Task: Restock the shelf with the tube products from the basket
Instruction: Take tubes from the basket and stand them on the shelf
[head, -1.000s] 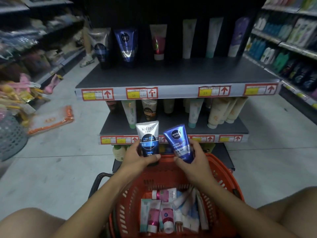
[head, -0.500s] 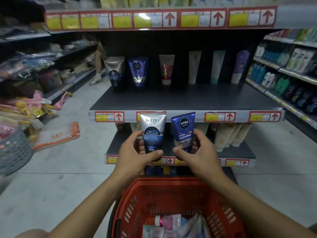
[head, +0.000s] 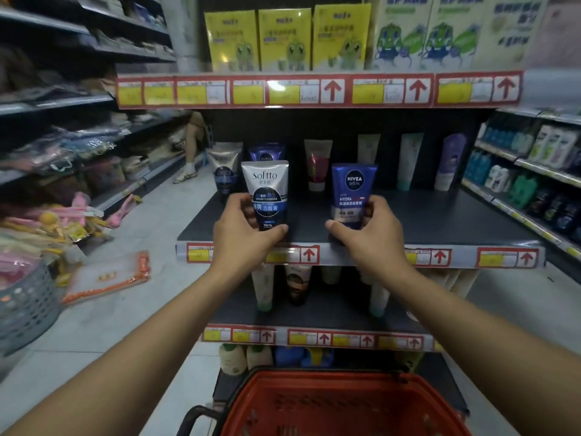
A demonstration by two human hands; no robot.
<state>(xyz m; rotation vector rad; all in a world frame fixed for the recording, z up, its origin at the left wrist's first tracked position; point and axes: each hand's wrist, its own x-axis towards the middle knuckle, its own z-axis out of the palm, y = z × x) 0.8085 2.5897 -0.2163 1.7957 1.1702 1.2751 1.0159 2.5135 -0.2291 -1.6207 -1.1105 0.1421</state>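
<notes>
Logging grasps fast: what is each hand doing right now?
Left hand: grips the Softto tube.
Right hand: grips the Nivea Men tube.

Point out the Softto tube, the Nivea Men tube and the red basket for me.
Softto tube [head: 265, 184]: head view, on its silver upper front.
Nivea Men tube [head: 353, 187]: head view, on its blue front label.
red basket [head: 339, 404]: head view, on its mesh wall.

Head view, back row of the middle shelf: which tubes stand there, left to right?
Silver tube → dark blue tube → red tube → pale tube → pale green tube → purple tube.
</notes>
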